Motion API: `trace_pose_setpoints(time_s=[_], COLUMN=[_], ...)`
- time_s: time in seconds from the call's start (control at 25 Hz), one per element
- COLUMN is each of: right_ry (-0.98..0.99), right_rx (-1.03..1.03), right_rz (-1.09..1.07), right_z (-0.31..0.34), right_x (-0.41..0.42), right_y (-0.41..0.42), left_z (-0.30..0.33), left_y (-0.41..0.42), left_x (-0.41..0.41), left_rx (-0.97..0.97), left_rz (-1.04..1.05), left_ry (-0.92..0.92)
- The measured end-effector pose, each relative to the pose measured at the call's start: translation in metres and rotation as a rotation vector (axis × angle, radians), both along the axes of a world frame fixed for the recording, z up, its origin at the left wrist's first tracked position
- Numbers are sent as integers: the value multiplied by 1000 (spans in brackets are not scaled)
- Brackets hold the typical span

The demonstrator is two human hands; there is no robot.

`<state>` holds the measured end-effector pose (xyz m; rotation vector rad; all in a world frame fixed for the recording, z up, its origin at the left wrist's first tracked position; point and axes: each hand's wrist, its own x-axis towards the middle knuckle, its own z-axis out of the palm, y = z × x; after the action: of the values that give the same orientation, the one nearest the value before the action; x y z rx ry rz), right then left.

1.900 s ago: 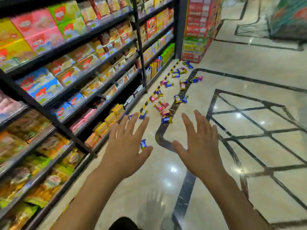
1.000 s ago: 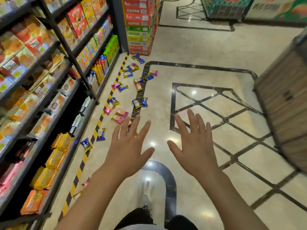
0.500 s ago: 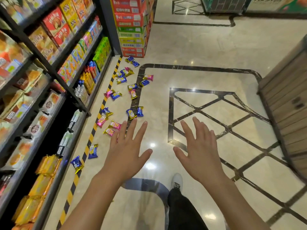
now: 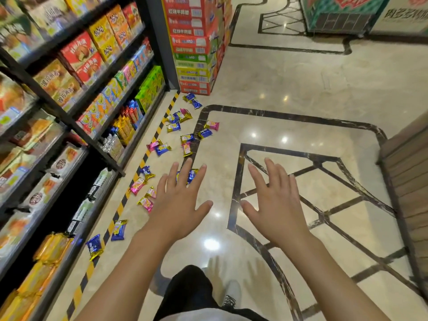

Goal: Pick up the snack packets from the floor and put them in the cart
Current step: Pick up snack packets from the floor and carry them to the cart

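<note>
A glossy beige marble floor (image 4: 301, 89) with dark inlaid lines; stocked shelves (image 4: 69, 100) stand left. Snack packets (image 4: 185, 140) lie scattered along the yellow-black floor stripe (image 4: 143, 158). Left hand (image 4: 178, 205) and right hand (image 4: 278, 209) hover above, fingers spread, holding nothing

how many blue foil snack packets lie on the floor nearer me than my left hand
2. One blue foil snack packet lies just right of the yellow-black striped floor tape; the other lies on it. The left forearm may hide more.
</note>
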<state>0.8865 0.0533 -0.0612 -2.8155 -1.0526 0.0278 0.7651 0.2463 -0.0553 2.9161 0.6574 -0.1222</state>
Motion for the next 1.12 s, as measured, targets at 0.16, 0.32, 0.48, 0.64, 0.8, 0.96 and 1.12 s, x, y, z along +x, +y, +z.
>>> trace_pose_setpoints(time_s=[0.16, 0.32, 0.48, 0.64, 0.8, 0.96, 1.12], right_ry=[4, 0, -31, -28, 8, -20, 61], right_rx=[-3, -8, 9, 9, -11, 14, -17], right_rz=[28, 61, 63, 36, 26, 29, 72], right_z=[-3, -6, 4, 8, 7, 4, -11], right_x=[59, 132, 215, 274, 324, 382, 452], right_y=[20, 58, 113, 166, 203, 229, 260], left_z=[-8, -19, -20, -21, -17, -15, -25], left_y=[18, 59, 113, 163, 201, 235, 264], left_x=[53, 112, 182, 259, 334, 383, 436], left_rx=[-8, -2, -27, -52, -63, -81, -71], left_rz=[37, 65, 77, 58, 12, 25, 77], left_ry=[29, 25, 4, -20, -16, -31, -48])
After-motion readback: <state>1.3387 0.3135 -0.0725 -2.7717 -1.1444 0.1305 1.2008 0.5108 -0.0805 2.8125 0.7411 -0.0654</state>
